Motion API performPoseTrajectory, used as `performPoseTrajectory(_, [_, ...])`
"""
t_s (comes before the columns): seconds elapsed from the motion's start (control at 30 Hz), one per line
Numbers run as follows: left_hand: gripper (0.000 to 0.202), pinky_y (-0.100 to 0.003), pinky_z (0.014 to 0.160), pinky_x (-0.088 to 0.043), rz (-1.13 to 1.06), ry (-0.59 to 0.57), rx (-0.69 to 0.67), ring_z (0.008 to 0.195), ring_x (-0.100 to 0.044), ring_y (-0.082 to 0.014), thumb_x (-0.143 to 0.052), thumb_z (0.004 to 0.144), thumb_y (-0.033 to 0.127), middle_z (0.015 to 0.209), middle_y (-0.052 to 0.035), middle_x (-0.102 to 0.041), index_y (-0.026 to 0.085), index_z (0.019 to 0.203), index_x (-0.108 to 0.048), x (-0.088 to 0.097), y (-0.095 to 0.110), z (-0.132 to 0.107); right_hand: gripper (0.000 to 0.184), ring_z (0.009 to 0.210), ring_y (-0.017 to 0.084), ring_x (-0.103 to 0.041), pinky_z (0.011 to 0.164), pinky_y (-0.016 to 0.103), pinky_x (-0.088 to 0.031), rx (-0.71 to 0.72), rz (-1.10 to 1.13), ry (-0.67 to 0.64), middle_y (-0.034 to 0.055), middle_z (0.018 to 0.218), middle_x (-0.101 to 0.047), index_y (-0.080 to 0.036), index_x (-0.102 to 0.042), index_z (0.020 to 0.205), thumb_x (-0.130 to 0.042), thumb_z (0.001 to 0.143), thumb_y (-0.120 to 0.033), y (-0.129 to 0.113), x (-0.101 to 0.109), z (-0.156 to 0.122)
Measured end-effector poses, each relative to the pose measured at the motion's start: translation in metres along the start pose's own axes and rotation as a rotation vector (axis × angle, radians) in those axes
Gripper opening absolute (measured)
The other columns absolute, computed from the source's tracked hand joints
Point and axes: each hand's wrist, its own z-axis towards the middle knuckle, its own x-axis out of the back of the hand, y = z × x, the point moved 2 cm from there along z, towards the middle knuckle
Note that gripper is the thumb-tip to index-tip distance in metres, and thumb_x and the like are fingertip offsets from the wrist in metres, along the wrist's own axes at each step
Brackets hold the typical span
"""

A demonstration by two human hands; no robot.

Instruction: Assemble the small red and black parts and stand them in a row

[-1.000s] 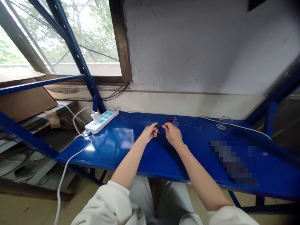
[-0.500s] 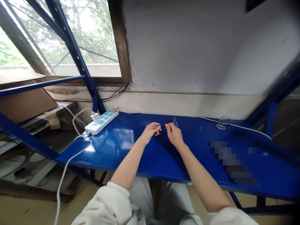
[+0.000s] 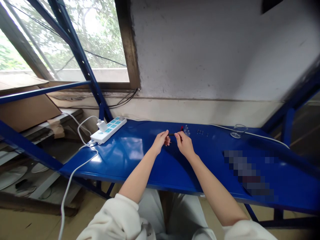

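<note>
A thin black rod-like piece (image 3: 171, 134) spans the gap between my two hands above the blue table. My left hand (image 3: 159, 142) has thumb and fingers closed on one end of it. The tip of something thin shows below the left fingers, too small to name. My right hand (image 3: 185, 143) pinches the other end of the black piece. Just behind the right hand lie a small red item (image 3: 182, 128) and several small clear plastic pieces (image 3: 186, 130), partly hidden by that hand. Farther right sit several tiny dark parts (image 3: 200, 132).
A white power strip (image 3: 108, 130) with a plug and cable lies on the blue table (image 3: 120, 166) at the left. Towards the right rear is a clear round object (image 3: 237, 131) beside a white cable (image 3: 268, 138). A blurred-out flat item (image 3: 250, 176) lies at front right.
My left thumb and fingers have shifted their hold on the black piece, and the right fingers have moved slightly. The things on the table lie as before.
</note>
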Motion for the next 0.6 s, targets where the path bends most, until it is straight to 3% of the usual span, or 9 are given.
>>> performPoseTrajectory(0.17, [0.041, -0.018, 0.039, -0.032, -0.065, 0.11, -0.061, 0.039, -0.045, -0.0051, -0.052, 0.072, 0.055, 0.056, 0.0017, -0.052, 0.015, 0.069, -0.048, 0.006, 0.001, 0.001, 0.029, 0.058, 0.013, -0.053, 0.055, 0.022, -0.036, -0.015, 0.049, -0.077, 0.0034, 0.074, -0.06, -0.019, -0.053, 0.092, -0.033, 0.087, -0.04, 0.004, -0.002, 0.001])
performPoseTrajectory(0.4, [0.034, -0.018, 0.04, -0.033, -0.006, 0.104, -0.122, 0.04, -0.045, -0.0037, -0.062, 0.067, 0.045, 0.066, -0.0007, -0.057, 0.013, 0.078, -0.057, 0.005, 0.004, 0.002, 0.021, 0.057, 0.011, -0.049, 0.057, 0.023, -0.038, 0.032, 0.064, -0.12, 0.0035, 0.078, -0.058, -0.019, -0.057, 0.086, -0.044, 0.081, -0.035, 0.01, -0.003, 0.006])
performPoseTrajectory(0.5, [0.033, -0.018, 0.039, -0.032, 0.011, 0.273, -0.204, 0.042, -0.044, -0.0039, -0.061, 0.067, 0.045, 0.066, -0.0004, -0.056, 0.013, 0.077, -0.057, 0.011, 0.004, 0.004, 0.02, 0.059, 0.012, -0.05, 0.058, 0.024, -0.04, 0.003, 0.065, -0.179, 0.004, 0.074, -0.057, -0.018, -0.06, 0.077, -0.05, 0.076, -0.035, 0.016, 0.004, 0.008])
performPoseTrajectory(0.6, [0.031, -0.018, 0.042, -0.034, 0.082, 0.427, -0.257, 0.045, -0.045, -0.0051, -0.06, 0.069, 0.044, 0.067, -0.0004, -0.056, 0.014, 0.079, -0.058, 0.012, 0.001, 0.004, 0.019, 0.057, 0.012, -0.053, 0.055, 0.024, -0.04, -0.215, 0.125, -0.289, 0.0021, 0.064, -0.059, -0.017, -0.06, 0.075, -0.054, 0.072, -0.035, 0.034, 0.014, 0.006])
